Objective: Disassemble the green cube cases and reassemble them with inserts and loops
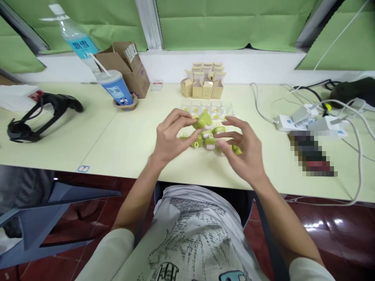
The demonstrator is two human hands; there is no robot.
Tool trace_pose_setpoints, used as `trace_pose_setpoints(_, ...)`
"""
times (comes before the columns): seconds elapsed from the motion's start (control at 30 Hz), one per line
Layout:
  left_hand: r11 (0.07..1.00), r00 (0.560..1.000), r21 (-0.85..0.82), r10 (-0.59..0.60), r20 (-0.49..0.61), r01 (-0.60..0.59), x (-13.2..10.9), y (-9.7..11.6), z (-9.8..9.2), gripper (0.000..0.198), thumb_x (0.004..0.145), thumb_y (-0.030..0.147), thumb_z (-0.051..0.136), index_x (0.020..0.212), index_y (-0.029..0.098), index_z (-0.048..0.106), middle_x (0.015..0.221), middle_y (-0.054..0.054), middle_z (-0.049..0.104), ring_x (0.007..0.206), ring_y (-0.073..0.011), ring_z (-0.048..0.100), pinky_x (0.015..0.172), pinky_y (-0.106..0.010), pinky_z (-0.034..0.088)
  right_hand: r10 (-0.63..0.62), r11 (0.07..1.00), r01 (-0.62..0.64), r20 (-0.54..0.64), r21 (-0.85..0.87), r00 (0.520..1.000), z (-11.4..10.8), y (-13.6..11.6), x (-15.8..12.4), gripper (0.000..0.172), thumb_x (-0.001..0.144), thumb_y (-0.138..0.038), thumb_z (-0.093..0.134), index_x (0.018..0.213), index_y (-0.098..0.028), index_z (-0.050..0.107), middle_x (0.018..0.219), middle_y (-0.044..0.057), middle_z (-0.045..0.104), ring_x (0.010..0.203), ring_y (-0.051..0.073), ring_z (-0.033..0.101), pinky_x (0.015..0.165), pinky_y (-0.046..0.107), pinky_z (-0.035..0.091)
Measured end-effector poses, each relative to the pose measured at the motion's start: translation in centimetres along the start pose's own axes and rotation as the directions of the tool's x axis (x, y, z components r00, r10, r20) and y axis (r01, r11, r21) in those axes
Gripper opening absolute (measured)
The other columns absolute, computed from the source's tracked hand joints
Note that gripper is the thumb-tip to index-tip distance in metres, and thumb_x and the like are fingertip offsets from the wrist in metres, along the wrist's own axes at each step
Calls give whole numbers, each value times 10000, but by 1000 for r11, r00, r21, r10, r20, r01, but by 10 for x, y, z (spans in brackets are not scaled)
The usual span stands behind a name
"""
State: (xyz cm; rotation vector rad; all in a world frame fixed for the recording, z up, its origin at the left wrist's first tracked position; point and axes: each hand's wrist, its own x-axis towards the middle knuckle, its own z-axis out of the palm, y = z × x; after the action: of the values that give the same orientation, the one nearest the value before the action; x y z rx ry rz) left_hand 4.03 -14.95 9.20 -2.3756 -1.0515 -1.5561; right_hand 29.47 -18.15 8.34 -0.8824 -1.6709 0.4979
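My left hand (171, 136) pinches a small green toy figure (202, 120) between thumb and fingertips, lifted just above the pale table (117, 144). My right hand (241, 150) hovers beside it with its fingers curled around another green and white toy piece (210, 143). Several more small green figures (195, 143) lie in a cluster on the table between and under my hands. Behind them lie clear plastic bags (205, 107) with yellow bits inside, and further back stands a group of small yellow cardboard boxes (205, 80).
A blue paper cup with a straw (117, 89), a water bottle (76, 39) and a brown carton (129, 64) stand at the back left. Black headgear (38, 115) lies at the left. A white power strip with cables (310, 121) occupies the right.
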Motion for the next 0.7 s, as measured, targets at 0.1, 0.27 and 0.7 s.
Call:
trace_pose_setpoints(0.1, 953, 992, -286, -120, -49, 101, -2, 36, 18, 141, 1026, 293, 843, 1044, 221, 724, 1074, -45, 774, 1002, -181, 790, 744, -271, 706, -155, 984, 148, -63, -99, 986, 13, -5, -7, 488, 1086, -475, 822, 1547, -351, 717, 1401, 103, 747, 1039, 254, 833, 781, 389, 764)
trace_pose_setpoints(0.27, 884, 969, -399, -232, 79, 244, -7, 48, 31, 195, 1068, 261, 751, 1256, 234, 703, 1227, -66, 798, 1014, -175, 833, 770, -257, 731, -352, 834, 322, 15, -448, 936, 3, 17, -2, 501, 1159, -323, 686, 1659, -342, 668, 1473, 148, 777, 1289, 358, 798, 1034, 538, 735)
trace_pose_setpoints(0.7, 995, 999, 90, 45, 17, -46, -15, 31, 38, 381, 969, 78, 576, 1268, 164, 796, 1251, -103, 905, 1128, -218, 894, 969, -337, 758, -454, 598, 509, 262, -619, 852, 19, 33, -13, 647, 1150, -198, 675, 1774, -243, 508, 1468, 213, 809, 1186, 329, 836, 955, 460, 719)
